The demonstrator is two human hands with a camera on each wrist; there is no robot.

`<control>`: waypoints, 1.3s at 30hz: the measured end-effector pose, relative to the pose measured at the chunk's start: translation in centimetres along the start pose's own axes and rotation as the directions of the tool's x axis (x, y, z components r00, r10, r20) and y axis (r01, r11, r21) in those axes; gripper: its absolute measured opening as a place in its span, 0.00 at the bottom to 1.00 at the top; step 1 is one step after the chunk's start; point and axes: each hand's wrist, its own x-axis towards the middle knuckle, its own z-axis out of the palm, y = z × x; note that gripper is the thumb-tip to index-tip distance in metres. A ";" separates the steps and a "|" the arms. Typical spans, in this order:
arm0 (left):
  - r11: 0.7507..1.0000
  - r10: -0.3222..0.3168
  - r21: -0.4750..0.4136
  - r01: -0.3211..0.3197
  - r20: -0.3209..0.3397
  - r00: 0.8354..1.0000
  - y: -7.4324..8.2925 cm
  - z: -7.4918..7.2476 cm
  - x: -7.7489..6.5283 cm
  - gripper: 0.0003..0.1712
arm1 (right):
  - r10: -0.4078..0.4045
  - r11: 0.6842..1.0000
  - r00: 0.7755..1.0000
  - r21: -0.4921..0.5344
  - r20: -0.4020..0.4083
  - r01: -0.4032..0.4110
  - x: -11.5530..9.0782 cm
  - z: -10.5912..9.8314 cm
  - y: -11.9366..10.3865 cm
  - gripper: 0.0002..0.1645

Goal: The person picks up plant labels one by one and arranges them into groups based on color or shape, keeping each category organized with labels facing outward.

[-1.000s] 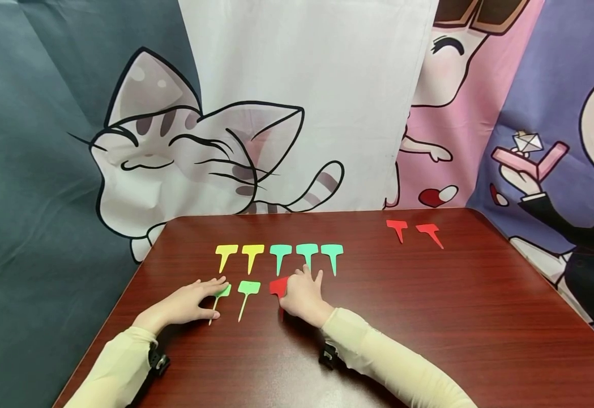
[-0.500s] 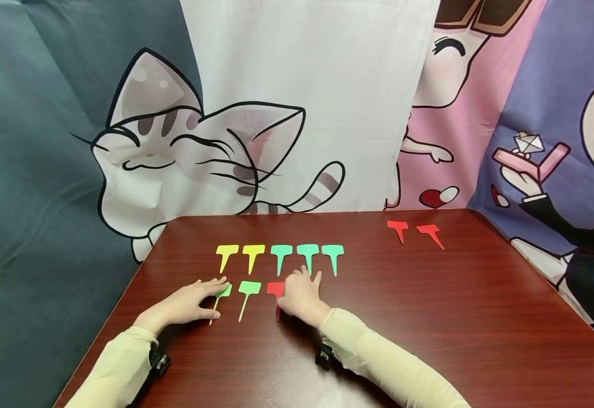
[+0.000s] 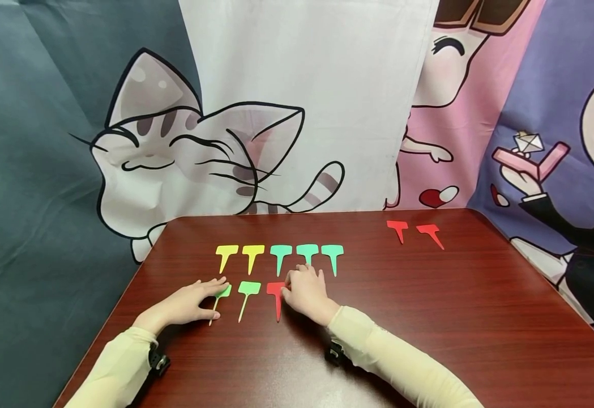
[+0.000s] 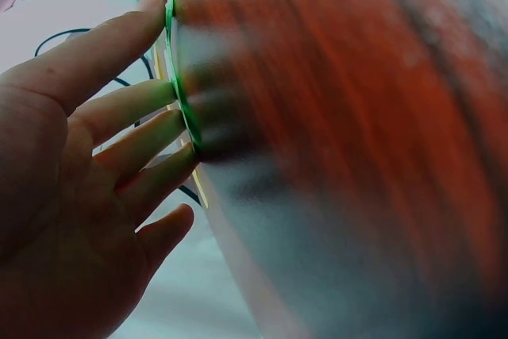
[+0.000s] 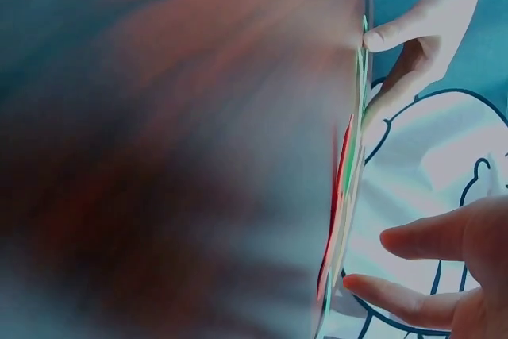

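My left hand (image 3: 184,303) rests with spread, fairly straight fingers on a green plant label (image 3: 223,292); in the left wrist view the fingertips touch that label's edge (image 4: 187,117). A second green label (image 3: 249,288) lies to its right. Beside that is a red T-shaped plant label (image 3: 274,288), flat with its spike toward me. My right hand (image 3: 307,292) is right at this label's right side, overlapping a corner of its head. In the right wrist view the thumb and finger (image 5: 389,295) stand apart with nothing between them.
Behind the hands runs a row of two yellow labels (image 3: 227,250) and three teal labels (image 3: 281,250). Two more red labels (image 3: 397,225) lie at the back right of the brown table (image 3: 454,317). A cartoon-printed cloth (image 3: 307,51) hangs behind the table.
The red label has shifted slightly left, into line beside the green ones. My right hand has let go of it and drawn back a little to the right. The left hand stays still.
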 end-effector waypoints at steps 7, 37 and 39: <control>1.000 -0.003 -0.002 0.003 -0.002 1.000 -0.1 0.1 0.0 0.40 | -0.016 0.999 1.000 -0.043 -0.019 0.016 0.0 -0.4 1.3 0.18; 1.000 -0.008 -0.008 0.008 -0.005 1.000 0.2 -0.1 0.0 0.40 | -0.029 0.998 0.999 -0.052 -0.031 0.028 1.3 -3.3 9.5 0.31; 1.000 -0.008 -0.006 0.008 -0.002 1.000 0.2 -0.1 0.0 0.40 | -0.019 0.998 0.999 -0.057 -0.034 0.017 1.4 -3.5 10.1 0.32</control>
